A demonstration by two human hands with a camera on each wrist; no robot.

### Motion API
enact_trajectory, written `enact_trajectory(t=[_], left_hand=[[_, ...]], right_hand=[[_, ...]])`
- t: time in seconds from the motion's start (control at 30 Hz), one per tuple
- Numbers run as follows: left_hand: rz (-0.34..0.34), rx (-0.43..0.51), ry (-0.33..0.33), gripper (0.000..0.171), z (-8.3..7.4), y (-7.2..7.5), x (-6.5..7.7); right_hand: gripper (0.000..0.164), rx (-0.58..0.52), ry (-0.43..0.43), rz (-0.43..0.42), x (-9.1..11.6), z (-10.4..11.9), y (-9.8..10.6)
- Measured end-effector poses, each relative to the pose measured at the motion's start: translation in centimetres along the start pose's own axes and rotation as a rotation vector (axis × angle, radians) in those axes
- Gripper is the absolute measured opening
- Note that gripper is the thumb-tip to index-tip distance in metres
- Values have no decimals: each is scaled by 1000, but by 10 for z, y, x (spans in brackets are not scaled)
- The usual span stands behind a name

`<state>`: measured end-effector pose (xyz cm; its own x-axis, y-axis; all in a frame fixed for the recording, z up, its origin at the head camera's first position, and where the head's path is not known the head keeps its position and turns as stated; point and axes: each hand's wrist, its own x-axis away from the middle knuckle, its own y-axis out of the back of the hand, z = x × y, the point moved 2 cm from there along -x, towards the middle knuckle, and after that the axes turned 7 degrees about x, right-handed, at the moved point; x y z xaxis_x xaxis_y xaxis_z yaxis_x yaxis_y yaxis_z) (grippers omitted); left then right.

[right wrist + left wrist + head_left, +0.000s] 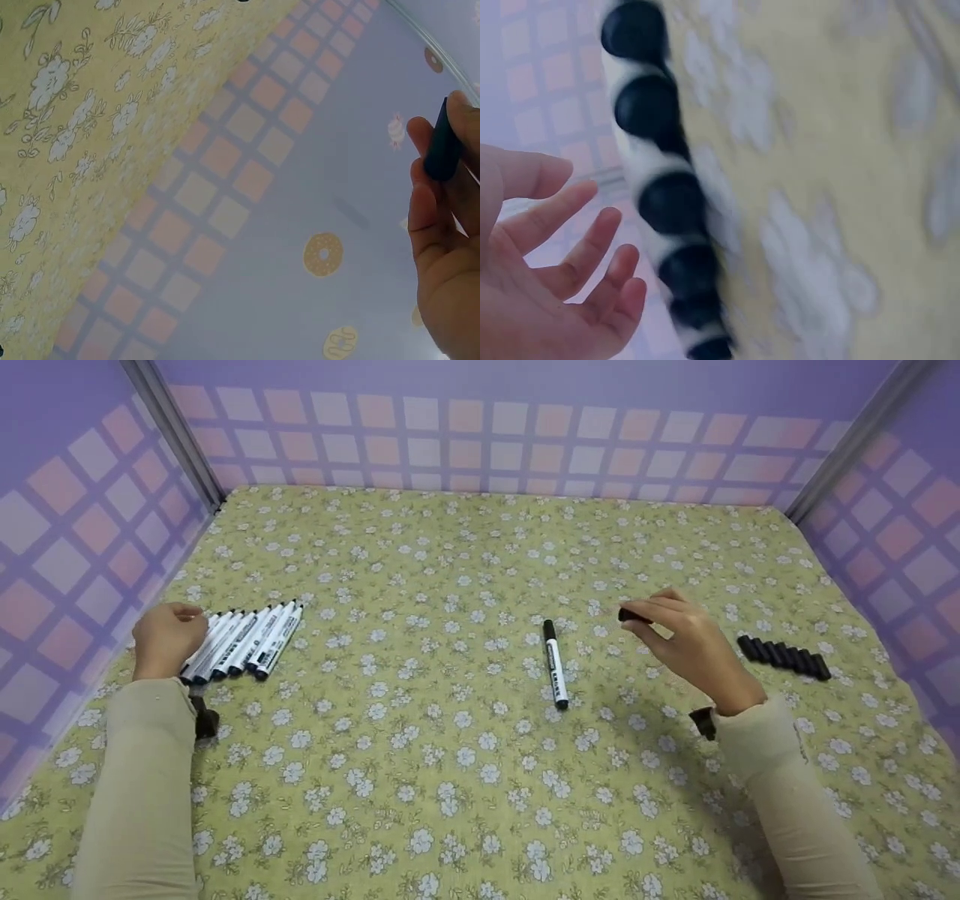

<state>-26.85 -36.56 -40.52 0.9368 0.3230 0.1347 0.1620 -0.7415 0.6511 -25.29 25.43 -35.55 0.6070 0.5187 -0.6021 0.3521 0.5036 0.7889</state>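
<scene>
My right hand [679, 630] pinches a black marker cap [634, 616] between thumb and fingers, raised over the cloth. The same cap [444, 146] shows in the right wrist view. My left hand [171, 637] is at the left end of a row of white markers [259, 641] with black ends. In the left wrist view, its fingers [592, 251] are loosely bent, with nothing between them, beside the markers' round black ends [671, 202]. A single white marker [556, 667] with a black cap on its far end lies between the hands.
Several black caps [784, 657] lie side by side in a row to the right of my right hand. A yellow floral cloth [420, 750] covers the table. Purple checked panels [465, 424] stand along the back and both sides.
</scene>
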Motion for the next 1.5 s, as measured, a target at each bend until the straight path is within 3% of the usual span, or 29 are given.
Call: enact_trajectory(t=[0.3, 0.53, 0.93, 1.17, 1.5], left_hand=[[17, 25, -118, 50, -35, -22, 2], [62, 42, -227, 48, -70, -43, 17], [192, 74, -326, 39, -119, -84, 42], [263, 69, -375, 36, -135, -108, 54], [339, 52, -458, 34, -153, -132, 69]], right_hand=[[29, 49, -103, -28, 6, -19, 12], [27, 5, -290, -16, 13, -41, 24], [35, 15, -578, 141, 31, -77, 38], [49, -2, -713, 262, 45, -98, 40], [56, -23, -847, 361, 66, -124, 37]])
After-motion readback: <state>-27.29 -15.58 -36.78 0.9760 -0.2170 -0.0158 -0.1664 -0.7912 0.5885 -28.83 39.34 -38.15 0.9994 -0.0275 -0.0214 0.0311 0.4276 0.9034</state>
